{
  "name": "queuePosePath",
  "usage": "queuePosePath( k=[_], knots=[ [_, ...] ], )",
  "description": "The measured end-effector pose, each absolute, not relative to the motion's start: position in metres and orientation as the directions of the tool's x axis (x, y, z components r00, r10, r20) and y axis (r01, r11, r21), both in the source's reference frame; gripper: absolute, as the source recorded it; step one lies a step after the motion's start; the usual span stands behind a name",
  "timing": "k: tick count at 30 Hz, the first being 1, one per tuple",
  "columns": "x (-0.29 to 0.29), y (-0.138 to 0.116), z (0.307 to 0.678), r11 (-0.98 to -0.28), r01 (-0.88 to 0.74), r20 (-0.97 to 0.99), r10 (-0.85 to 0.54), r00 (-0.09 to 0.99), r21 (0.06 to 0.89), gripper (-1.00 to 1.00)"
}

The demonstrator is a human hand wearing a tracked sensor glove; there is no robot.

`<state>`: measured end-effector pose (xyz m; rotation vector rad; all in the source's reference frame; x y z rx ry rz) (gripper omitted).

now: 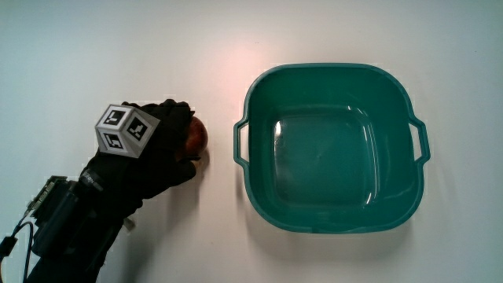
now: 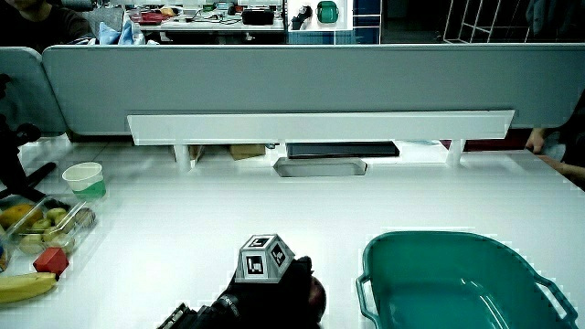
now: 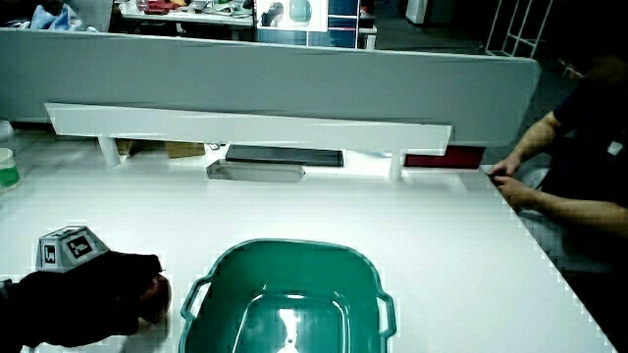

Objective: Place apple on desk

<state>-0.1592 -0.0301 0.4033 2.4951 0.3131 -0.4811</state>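
Note:
A red apple (image 1: 196,137) rests on the white table beside the teal basin (image 1: 334,149). The gloved hand (image 1: 161,145) lies over the apple with its fingers curled around it, the patterned cube (image 1: 124,130) on its back. Only one edge of the apple shows past the fingers. In both side views the hand (image 2: 274,297) (image 3: 98,294) covers most of the apple (image 2: 317,294) (image 3: 157,292), which sits low at the table surface next to the basin (image 2: 457,283) (image 3: 285,299).
The teal basin holds nothing visible. In a side view a green-and-white cup (image 2: 84,179), a tray of fruit (image 2: 41,224), a red block (image 2: 50,261) and a banana (image 2: 23,288) sit near the table's edge. A low white shelf (image 2: 320,125) runs along the partition.

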Motion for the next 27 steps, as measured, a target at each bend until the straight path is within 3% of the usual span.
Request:
queuePosePath(
  k=[9, 22, 27],
  knots=[
    [-0.165, -0.030, 0.404, -0.816, 0.299, -0.418, 0.078, 0.905, 0.494, 0.00],
    [-0.172, -0.024, 0.403, -0.794, 0.275, -0.423, 0.026, 0.906, 0.542, -0.62],
    [-0.175, -0.006, 0.388, -0.784, 0.330, -0.422, 0.096, 0.902, 0.526, -0.86]
  ],
)
